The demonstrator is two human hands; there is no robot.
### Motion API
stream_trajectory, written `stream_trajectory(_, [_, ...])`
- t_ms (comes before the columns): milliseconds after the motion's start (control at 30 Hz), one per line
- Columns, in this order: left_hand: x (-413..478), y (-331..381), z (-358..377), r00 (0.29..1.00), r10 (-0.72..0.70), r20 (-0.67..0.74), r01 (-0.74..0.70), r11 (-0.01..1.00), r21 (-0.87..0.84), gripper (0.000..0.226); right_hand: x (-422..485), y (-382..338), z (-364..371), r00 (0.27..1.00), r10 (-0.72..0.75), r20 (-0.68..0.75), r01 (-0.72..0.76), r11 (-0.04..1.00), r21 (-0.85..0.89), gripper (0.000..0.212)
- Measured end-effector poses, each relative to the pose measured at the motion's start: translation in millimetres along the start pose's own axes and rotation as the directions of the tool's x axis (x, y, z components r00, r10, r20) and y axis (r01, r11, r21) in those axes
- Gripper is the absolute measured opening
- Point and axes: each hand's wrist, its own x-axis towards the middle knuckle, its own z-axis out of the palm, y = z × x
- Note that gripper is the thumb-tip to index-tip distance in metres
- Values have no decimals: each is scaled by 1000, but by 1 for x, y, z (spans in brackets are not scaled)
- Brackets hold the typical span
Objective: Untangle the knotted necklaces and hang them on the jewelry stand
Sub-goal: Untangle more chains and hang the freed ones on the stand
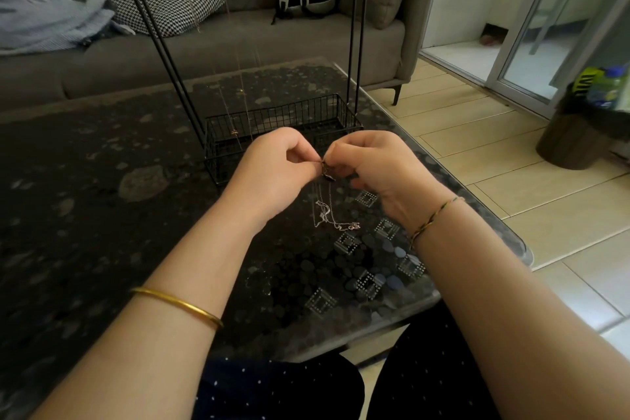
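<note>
Well, the untangling looks to be the step in hand: both hands are raised just above the dark pebble-patterned table (102,181), close together, working at one small dark lump of the knotted necklaces (326,171). The left hand (272,174) has thumb and forefinger curled in a pinch on that lump from one side. The right hand (375,170) pinches it from the other, its remaining fingers curled beneath. From the pinch, thin silvery chains drop between the wrists and end in a loose heap (335,220) resting on the table, just under the hands. The jewelry stand (354,44) rises right behind them, its wire basket base (272,112) near the knuckles. A fine chain (234,133) with a small pendant seems to hang there already. I'd judge the next move calls for teasing the strands apart at the knot without tugging, since a pull would likely tighten it. Hanging can come only once a chain runs free.
</note>
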Motion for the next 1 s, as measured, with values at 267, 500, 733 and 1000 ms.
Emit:
stream_trajectory(267, [1, 3, -2, 990, -133, 45, 139, 975, -172, 7, 4, 4, 2, 999, -53, 12, 54, 997, -55, 10])
stream_trajectory(500, [0, -1, -1, 981, -153, 121, 172, 971, -169, 16, 5, 6, 1, 997, -82, 9, 83, 993, -81, 14])
stream_trajectory(733, [-1, 0, -1, 993, -105, 43, 109, 988, -108, 12, 4, 6, 1, 984, -176, 19, 177, 969, -174, 13])
stream_trajectory(1000, [0, 0, 0, 992, -128, 20, 130, 986, -109, 14, 5, 6, 4, 979, -202, 30, 203, 953, -223, 8])
